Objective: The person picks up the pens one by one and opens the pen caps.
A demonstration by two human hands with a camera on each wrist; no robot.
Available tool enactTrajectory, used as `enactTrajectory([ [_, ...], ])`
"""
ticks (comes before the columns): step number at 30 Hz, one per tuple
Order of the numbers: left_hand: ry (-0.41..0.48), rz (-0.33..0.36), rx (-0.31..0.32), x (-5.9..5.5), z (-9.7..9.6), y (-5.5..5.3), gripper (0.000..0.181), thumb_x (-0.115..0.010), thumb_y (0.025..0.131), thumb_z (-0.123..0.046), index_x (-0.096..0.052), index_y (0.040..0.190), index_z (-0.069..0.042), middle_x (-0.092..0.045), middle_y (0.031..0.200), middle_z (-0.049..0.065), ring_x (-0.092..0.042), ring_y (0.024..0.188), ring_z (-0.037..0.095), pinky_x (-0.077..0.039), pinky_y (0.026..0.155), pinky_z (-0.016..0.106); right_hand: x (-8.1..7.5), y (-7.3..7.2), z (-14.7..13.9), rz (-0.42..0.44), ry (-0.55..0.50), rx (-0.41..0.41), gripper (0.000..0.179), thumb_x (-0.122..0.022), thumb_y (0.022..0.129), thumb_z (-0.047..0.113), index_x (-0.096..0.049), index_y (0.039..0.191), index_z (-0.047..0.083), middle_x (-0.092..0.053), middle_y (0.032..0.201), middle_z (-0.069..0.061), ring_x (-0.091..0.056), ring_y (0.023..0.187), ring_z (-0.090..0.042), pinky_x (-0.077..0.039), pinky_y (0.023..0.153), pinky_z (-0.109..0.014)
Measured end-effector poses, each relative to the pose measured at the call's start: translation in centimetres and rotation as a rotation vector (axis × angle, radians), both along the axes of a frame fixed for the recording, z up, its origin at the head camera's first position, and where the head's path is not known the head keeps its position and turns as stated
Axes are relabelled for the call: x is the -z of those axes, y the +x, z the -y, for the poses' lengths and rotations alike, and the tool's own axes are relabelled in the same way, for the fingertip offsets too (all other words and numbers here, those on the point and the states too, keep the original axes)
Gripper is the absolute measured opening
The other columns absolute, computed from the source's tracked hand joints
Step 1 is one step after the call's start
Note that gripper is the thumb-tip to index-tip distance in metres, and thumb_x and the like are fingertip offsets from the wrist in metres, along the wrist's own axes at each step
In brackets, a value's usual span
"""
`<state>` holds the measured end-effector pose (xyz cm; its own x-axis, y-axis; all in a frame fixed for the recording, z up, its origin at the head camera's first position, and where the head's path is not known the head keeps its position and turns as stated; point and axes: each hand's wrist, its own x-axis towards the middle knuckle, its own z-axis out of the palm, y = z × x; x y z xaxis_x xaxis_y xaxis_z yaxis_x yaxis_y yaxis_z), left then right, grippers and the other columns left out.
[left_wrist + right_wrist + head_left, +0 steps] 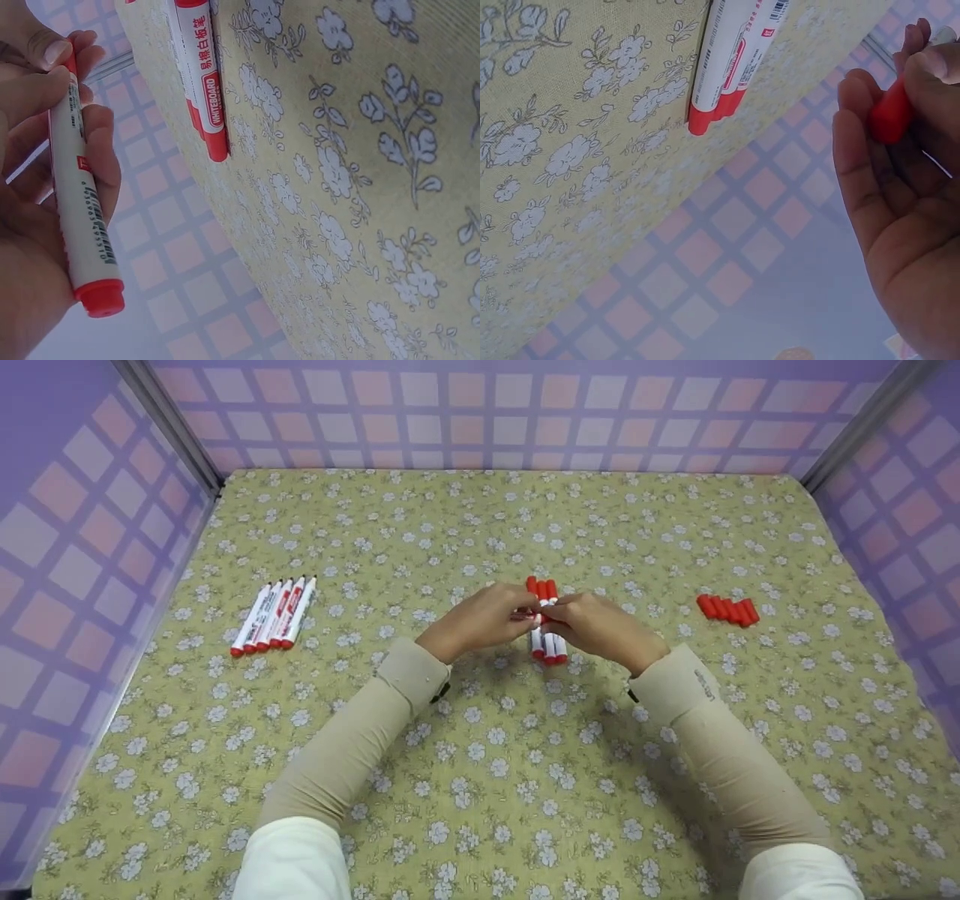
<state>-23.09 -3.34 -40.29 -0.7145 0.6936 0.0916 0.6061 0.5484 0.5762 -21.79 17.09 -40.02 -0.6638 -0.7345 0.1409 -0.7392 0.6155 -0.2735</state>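
My left hand (484, 619) holds a white whiteboard marker (90, 202) with a red end plug, its barrel lying across the palm and fingers. At the marker's other end, my right hand (604, 631) pinches a red cap (891, 112) between thumb and fingers. The fingertips of both hands meet there, so whether the cap sits fully on the barrel is hidden. Beneath the hands, several capped whiteboard markers (550, 645) lie side by side on the cloth, partly covered by the fingers in the head view.
To the left, several uncapped markers (274, 615) lie in a row, dark tips pointing away. On the right lies a row of loose red caps (729, 610). A yellow-green floral cloth (480, 780) covers the table, with checkered panels (465, 420) at the back and sides.
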Motion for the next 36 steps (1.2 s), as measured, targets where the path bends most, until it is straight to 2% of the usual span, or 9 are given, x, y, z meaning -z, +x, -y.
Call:
enactTrajectory([
  [8,0.015,-0.004,0.022,0.23,0.07,0.08,0.018,-0.056,0.097,-0.016,-0.071,0.103,-0.009,-0.070,0.102,0.003,-0.063,0.088,0.013,-0.052,0.079,0.029,0.00,0.10,0.17,-0.030,0.000,-0.022,0.014,-0.059,0.095,0.007,-0.073,0.096,0.004,-0.068,0.073,-0.009,-0.057,0.056,-0.013,-0.048,0.054,-0.027],
  [13,0.054,0.031,0.025,0.40,0.27,0.06,0.018,-0.056,0.097,-0.016,-0.071,0.104,-0.010,-0.069,0.104,0.003,-0.064,0.096,0.013,-0.052,0.084,0.028,-0.05,0.20,0.14,-0.069,-0.010,-0.041,0.016,-0.062,0.093,0.008,-0.073,0.103,0.003,-0.068,0.069,-0.010,-0.055,0.052,-0.012,-0.048,0.052,-0.027],
  [18,0.035,0.042,0.015,0.37,0.36,0.03,0.020,-0.056,0.097,-0.018,-0.071,0.108,-0.011,-0.068,0.106,0.002,-0.063,0.095,0.013,-0.052,0.083,0.030,0.15,0.19,0.05,-0.111,-0.019,-0.060,0.021,-0.062,0.093,0.010,-0.072,0.110,0.002,-0.068,0.070,-0.011,-0.054,0.052,-0.013,-0.049,0.052,-0.028],
  [24,0.041,0.055,0.020,0.30,0.39,-0.02,0.019,-0.057,0.096,-0.017,-0.071,0.108,-0.011,-0.068,0.104,0.002,-0.062,0.089,0.013,-0.051,0.080,0.030,0.36,0.13,-0.08,-0.146,-0.012,-0.072,0.020,-0.063,0.093,0.012,-0.072,0.108,0.002,-0.066,0.069,-0.011,-0.055,0.052,-0.015,-0.050,0.053,-0.028],
  [31,0.111,0.151,0.013,0.62,0.48,-0.17,0.022,-0.056,0.097,-0.017,-0.071,0.112,-0.009,-0.069,0.109,0.003,-0.063,0.097,0.016,-0.052,0.084,0.031,0.20,0.20,-0.11,-0.172,-0.015,-0.084,0.018,-0.061,0.093,0.009,-0.073,0.105,0.002,-0.068,0.072,-0.012,-0.057,0.055,-0.016,-0.050,0.054,-0.028],
  [36,0.104,0.127,0.013,0.76,0.55,-0.10,0.022,-0.056,0.097,-0.018,-0.071,0.112,-0.009,-0.069,0.109,0.003,-0.063,0.093,0.016,-0.052,0.081,0.031,0.13,0.27,-0.12,-0.143,-0.009,-0.068,0.019,-0.062,0.093,0.010,-0.073,0.108,0.002,-0.069,0.076,-0.013,-0.060,0.057,-0.017,-0.051,0.056,-0.028],
])
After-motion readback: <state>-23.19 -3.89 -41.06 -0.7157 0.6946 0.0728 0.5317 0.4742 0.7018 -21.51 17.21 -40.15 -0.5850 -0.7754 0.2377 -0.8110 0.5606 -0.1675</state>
